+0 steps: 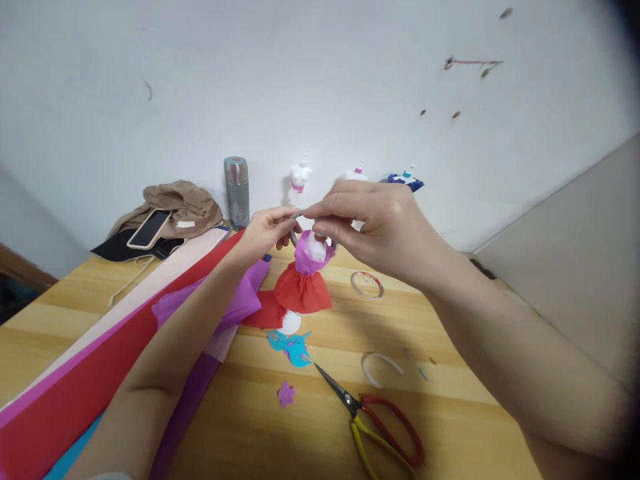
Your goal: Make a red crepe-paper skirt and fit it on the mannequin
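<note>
Above the wooden table (450, 413) I hold a small white doll form (314, 248) dressed in a purple paper bodice and a red crepe paper skirt (303, 292). My left hand (267, 230) pinches at the top of the figure from the left, fingers closed. My right hand (376, 223) is closed over its top from the right, fingertips meeting the left hand's; a thin grey strip or tape ring shows between them. Most of the doll's upper part is hidden by my fingers.
Red-and-yellow scissors (373, 419) lie near the front. A blue paper cutout (293, 347), purple paper flower (286, 394), tape ring (367, 285) and white strip (379, 368) lie close by. Long crepe sheets (90, 373) cover the left. Phone (149, 229), cloth, flask (237, 191) and dressed dolls (300, 179) stand by the wall.
</note>
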Demonstrator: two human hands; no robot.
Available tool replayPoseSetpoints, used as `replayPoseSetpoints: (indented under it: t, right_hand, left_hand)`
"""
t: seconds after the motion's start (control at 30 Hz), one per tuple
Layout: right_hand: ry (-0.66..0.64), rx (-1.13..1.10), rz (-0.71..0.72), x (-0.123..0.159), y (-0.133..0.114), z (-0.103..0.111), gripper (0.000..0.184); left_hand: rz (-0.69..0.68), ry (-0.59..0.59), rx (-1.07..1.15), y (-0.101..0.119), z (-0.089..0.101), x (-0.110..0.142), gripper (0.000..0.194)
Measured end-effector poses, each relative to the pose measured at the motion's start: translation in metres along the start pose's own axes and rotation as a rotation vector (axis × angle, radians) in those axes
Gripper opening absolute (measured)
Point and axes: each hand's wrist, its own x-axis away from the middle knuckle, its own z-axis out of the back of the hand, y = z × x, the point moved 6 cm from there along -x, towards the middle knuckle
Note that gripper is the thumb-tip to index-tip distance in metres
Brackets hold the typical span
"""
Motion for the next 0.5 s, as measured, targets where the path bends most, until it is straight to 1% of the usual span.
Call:
replayPoseSetpoints:
  t: [0.17, 0.3, 0.4, 0.5]
  right_hand:
    - [-0.013, -0.045, -0.011, 0.006, -0.001, 0.002, 0.016]
    - [-0.008, -0.078, -0.040, 0.010, -0.004, 0.002, 0.019]
    - [0.046, -0.085, -0.045, 0.015, -0.003, 0.005, 0.023]
    - [0.149, -0.053, -0.100, 0.026, 0.002, 0.013, 0.025]
  left_hand:
    - [-0.068, -0.036, -0.102, 0.009, -0.003, -0.012, 0.026]
    - [-0.079, -0.064, -0.095, 0.016, -0.007, -0.019, 0.019]
    - [-0.094, -0.082, -0.037, 0.014, -0.007, -0.021, 0.018]
    - [-0.082, -0.095, 0.012, 0.005, -0.006, -0.021, 0.020]
